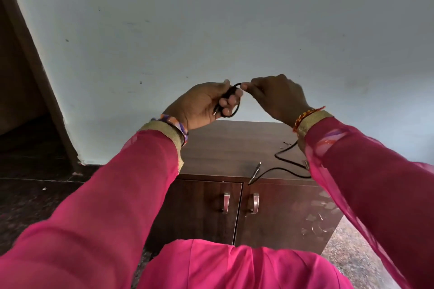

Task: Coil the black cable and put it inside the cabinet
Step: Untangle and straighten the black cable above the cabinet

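My left hand [202, 103] is raised above the cabinet and holds a small coil of the black cable [236, 110] around its fingers. My right hand [279, 96] pinches the same cable just right of the coil. The loose rest of the cable [285, 169] trails down behind my right sleeve and lies on the cabinet top, ending in a metal jack plug [256, 171] near the front edge. The dark wooden cabinet [223, 148] stands below my hands against the wall, both doors shut.
Two metal handles [239, 203] sit where the cabinet doors meet. A pale wall rises behind the cabinet. A dark wooden door frame [35, 65] runs down the left. Speckled floor shows at lower right. Pink sleeves fill the foreground.
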A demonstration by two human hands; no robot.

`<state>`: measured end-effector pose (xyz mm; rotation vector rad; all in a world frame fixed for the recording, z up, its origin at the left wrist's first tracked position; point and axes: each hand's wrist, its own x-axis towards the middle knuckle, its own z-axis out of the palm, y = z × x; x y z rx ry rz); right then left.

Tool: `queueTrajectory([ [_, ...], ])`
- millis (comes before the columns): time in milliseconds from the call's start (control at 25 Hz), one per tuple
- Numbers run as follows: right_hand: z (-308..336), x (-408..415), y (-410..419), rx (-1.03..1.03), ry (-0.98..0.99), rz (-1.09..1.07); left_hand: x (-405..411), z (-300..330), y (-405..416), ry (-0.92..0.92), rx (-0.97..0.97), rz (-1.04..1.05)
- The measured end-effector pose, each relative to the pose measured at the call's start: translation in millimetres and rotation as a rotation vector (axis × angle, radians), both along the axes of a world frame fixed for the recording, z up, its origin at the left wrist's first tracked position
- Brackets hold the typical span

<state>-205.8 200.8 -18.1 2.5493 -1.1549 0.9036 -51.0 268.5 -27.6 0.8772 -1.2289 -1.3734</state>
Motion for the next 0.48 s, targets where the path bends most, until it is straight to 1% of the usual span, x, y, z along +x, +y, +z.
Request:
queueTrajectory([
  [80, -10.9, 5.9, -0.4, 0.117, -0.089, 0.034, -7.2, 2.7, -2.8, 0.319, -0.023, -0.03],
  [120, -19.4, 9.6, 0.3, 0.163, -0.098, 0.051, -11.6, 3.7, -9.8, 0.471, -0.026, 0.01],
  [160, -28.9, 13.0, 2.3, 0.196, -0.082, 0.062, -16.0, 7.1, -16.9, 0.644, -0.026, 0.081],
  [200, -38.9, 16.0, 5.2, 0.213, -0.041, 0.069, -15.5, 9.8, -24.0, 0.78, -0.019, 0.203],
  [240, -47.6, 18.1, 9.0, 0.203, 0.01, 0.078, -11.9, 13.0, -28.8, 0.827, -0.033, 0.347],
  [280, -53.2, 19.7, 13.1, 0.174, 0.059, 0.095, -4.3, 14.1, -32.5, 0.737, -0.06, 0.524],
  [320, -54.4, 21.1, 17.8, 0.134, 0.096, 0.118, 3.6, 12.1, -34.1, 0.548, -0.101, 0.692],
  [360, -51.1, 21.5, 22.0, 0.085, 0.122, 0.135, 10.1, 8.3, -35.5, 0.271, -0.137, 0.828],
  [400, -43.9, 21.2, 24.4, 0.028, 0.14, 0.136, 13.8, 3.3, -35.6, 0.022, -0.18, 0.892],
  [440, -34.9, 20.1, 23.6, -0.035, 0.153, 0.119, 15.3, -1.1, -34.9, -0.246, -0.224, 0.9],
  [480, -24.3, 17.2, 20.9, -0.098, 0.162, 0.092, 14.1, -4.5, -32.6, -0.528, -0.251, 0.838],
])
